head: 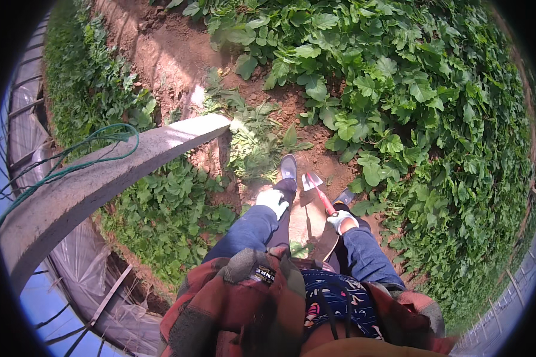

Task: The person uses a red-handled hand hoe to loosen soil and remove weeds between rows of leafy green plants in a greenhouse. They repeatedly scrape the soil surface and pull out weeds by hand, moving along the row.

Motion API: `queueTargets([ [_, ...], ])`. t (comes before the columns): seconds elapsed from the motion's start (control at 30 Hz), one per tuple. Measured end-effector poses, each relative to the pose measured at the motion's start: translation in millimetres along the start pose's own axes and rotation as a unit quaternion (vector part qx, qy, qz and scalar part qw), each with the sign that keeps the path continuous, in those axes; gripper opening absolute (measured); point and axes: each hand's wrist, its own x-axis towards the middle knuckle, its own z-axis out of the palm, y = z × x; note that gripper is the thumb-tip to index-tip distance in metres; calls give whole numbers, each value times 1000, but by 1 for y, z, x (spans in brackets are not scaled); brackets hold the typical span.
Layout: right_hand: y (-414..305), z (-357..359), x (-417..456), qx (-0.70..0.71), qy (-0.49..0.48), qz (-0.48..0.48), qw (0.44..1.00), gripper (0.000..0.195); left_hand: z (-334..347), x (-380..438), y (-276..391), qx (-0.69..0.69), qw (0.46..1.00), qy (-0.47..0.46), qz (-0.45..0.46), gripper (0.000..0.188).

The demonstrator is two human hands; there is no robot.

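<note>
My right hand (342, 221), in a white glove, is closed around the red handle of a small hoe (322, 196). Its flat metal blade (311, 181) is near the ground between my shoes, pointing away from me. My left hand (272, 201), also white-gloved, rests at my left leg near the knee; no tool shows in it, and its palm side is hidden. Beyond my left shoe (289, 167) lies a heap of pulled, partly wilted leafy plants (254, 138) on bare soil.
A concrete post (116, 165) slants across the left, with green rope (71, 165) looped on it. Dense leafy green plants (411, 111) grow at the right, with more (169, 214) at the left. A soil path (165, 49) runs ahead. Plastic sheeting (82, 259) borders the far left.
</note>
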Motion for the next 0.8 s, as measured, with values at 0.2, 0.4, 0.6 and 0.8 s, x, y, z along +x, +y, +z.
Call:
queueTargets([
  [0.2, -22, -100, -210, 74, 146, -10, 986, 40, -138, -58, -18, -160, 983, 72, -59, 36],
  [0.4, -30, -138, -295, 300, 287, 14, 910, 31, -359, -55, -80, 14, 983, 132, -125, 42],
  [0.6, -6, -142, -247, 576, 251, 45, 777, 27, -447, -26, -160, 121, 954, 215, -169, 53],
  [0.8, -10, -216, -167, 403, 238, 38, 883, 28, -439, -10, -224, 5, 935, 202, -290, 54],
])
